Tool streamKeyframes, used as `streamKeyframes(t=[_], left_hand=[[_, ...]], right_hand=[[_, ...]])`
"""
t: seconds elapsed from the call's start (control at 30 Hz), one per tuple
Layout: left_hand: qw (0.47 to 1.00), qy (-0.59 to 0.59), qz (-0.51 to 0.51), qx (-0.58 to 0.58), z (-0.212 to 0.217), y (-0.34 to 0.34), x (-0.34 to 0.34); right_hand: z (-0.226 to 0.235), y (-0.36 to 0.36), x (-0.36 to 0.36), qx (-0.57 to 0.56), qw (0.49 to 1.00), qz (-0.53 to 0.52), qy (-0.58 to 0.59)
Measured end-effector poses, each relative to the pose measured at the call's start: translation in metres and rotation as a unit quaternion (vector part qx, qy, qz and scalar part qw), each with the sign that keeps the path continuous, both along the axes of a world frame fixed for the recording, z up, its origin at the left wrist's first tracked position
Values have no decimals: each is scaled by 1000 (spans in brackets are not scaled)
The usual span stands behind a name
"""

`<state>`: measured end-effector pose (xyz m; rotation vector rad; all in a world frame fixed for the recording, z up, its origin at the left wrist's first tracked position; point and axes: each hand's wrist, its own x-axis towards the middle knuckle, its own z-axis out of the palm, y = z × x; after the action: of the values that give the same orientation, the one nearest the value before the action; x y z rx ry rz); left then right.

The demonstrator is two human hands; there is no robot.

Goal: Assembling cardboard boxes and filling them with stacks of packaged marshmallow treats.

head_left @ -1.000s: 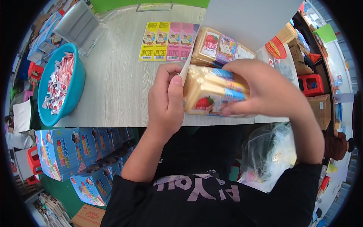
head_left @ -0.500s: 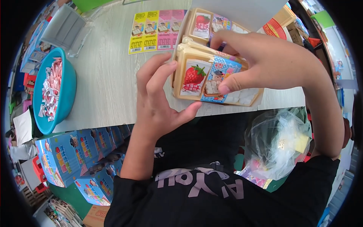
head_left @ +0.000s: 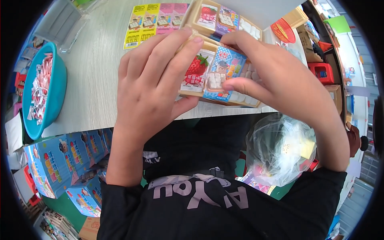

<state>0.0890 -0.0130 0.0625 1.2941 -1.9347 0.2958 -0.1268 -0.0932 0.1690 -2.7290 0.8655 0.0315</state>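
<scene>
A clear-lidded snack tray [head_left: 234,66] with a strawberry sachet, a blue picture label and white pieces is tilted toward me at the table's near edge. My left hand [head_left: 146,80] wraps round its left end, fingers over the top edge and thumb at the lower edge. On the other side my right hand [head_left: 276,76] grips the tray, its thumb on the front beside the label and its fingers reaching over the far edge, where the tips are hidden. Just behind lies a similar snack tray [head_left: 208,18] with a purple label, inside an open white box [head_left: 276,10].
Yellow and pink label sheets [head_left: 146,22] lie on the table [head_left: 94,60]. A teal basin [head_left: 62,80] of small sachets stands at left, a red round basket [head_left: 284,31] at back right. Blue printed boxes [head_left: 52,160] and a clear plastic bag [head_left: 276,148] are below the table edge.
My left hand has closed from beside the tray onto its left end, covering part of it. The right hand keeps its hold. The whole view has shifted slightly.
</scene>
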Motion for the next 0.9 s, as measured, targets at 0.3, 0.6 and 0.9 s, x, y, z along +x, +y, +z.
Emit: streamKeyframes(t=[0.3, 0.6, 0.9], left_hand=[[996, -19, 4, 87, 16, 7, 0], [995, -51, 22, 83, 18, 7, -3], [995, -61, 0, 77, 29, 0, -2]], right_hand=[[-10, 17, 2, -194, 980, 32, -37], [-16, 27, -3, -147, 987, 50, -34], [-30, 28, 5, -142, 989, -8, -38]])
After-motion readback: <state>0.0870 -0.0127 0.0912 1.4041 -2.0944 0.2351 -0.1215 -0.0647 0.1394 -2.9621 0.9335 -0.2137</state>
